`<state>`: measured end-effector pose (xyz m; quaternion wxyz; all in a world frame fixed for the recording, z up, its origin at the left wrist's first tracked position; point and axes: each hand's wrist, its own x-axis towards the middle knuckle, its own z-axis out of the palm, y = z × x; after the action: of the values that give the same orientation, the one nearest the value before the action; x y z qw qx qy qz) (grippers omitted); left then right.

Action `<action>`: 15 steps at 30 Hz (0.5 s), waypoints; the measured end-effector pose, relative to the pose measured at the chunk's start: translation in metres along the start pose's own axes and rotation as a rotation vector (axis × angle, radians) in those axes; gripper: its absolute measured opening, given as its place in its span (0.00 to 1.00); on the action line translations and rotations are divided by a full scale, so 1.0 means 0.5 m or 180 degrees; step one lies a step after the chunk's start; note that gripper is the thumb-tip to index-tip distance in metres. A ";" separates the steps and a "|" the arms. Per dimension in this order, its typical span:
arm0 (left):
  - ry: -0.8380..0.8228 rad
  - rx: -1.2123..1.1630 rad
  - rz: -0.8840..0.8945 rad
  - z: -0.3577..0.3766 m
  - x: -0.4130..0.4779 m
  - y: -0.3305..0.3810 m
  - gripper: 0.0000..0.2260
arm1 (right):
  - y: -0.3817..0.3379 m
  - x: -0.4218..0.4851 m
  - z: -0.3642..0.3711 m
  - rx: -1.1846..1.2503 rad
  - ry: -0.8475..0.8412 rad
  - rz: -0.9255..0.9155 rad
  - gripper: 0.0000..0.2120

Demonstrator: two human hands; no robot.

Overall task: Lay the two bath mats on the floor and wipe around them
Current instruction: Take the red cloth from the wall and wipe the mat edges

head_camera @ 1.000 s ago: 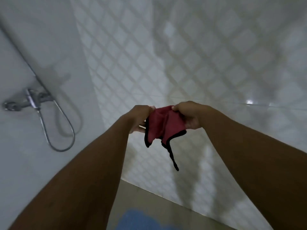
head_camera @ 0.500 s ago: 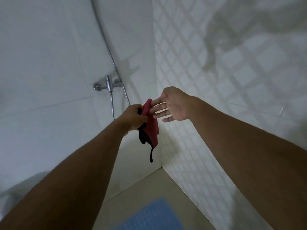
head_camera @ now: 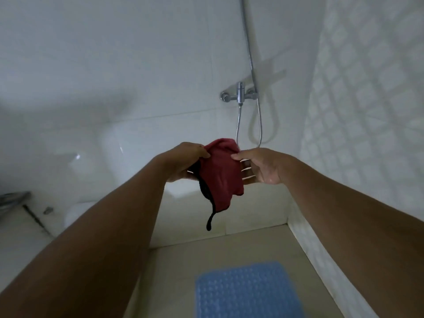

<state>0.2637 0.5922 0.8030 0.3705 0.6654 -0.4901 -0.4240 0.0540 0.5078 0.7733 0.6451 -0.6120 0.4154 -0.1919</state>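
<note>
White-tiled shower corner, chrome mixer tap [head_camera: 239, 95] on the back wall, beige floor [head_camera: 174, 267] below. Flat on that floor, near the right wall: one blue bath mat [head_camera: 249, 291]. Held up above it, a red cloth [head_camera: 220, 175], gripped by left hand [head_camera: 183, 164], pinched at its edge by right hand [head_camera: 265, 166].

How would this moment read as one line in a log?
left hand: grips red cloth | right hand: pinches its edge | blue mat: flat on floor | wiping: not started
</note>
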 end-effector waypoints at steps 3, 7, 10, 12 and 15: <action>0.0211 0.0006 -0.0223 -0.073 -0.032 -0.086 0.10 | -0.002 0.044 0.107 -0.0335 0.0161 -0.0204 0.09; 0.0579 -0.0045 -0.0430 -0.147 -0.056 -0.219 0.11 | 0.031 0.110 0.245 -0.1036 0.0204 -0.0237 0.12; 0.0723 -0.0145 -0.0658 -0.169 -0.069 -0.328 0.11 | 0.093 0.165 0.330 -0.1178 0.0036 -0.0075 0.14; 0.0734 -0.0231 -0.0913 -0.171 -0.081 -0.402 0.09 | 0.150 0.193 0.374 -0.1249 -0.0205 0.0181 0.17; 0.0804 -0.0331 -0.1233 -0.158 -0.094 -0.508 0.08 | 0.244 0.230 0.417 -0.1296 -0.0683 0.0544 0.14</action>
<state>0.4152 0.7061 0.6105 0.3743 0.7747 -0.2806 -0.4253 0.2499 0.5738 0.6032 0.5627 -0.7089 0.4249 0.0172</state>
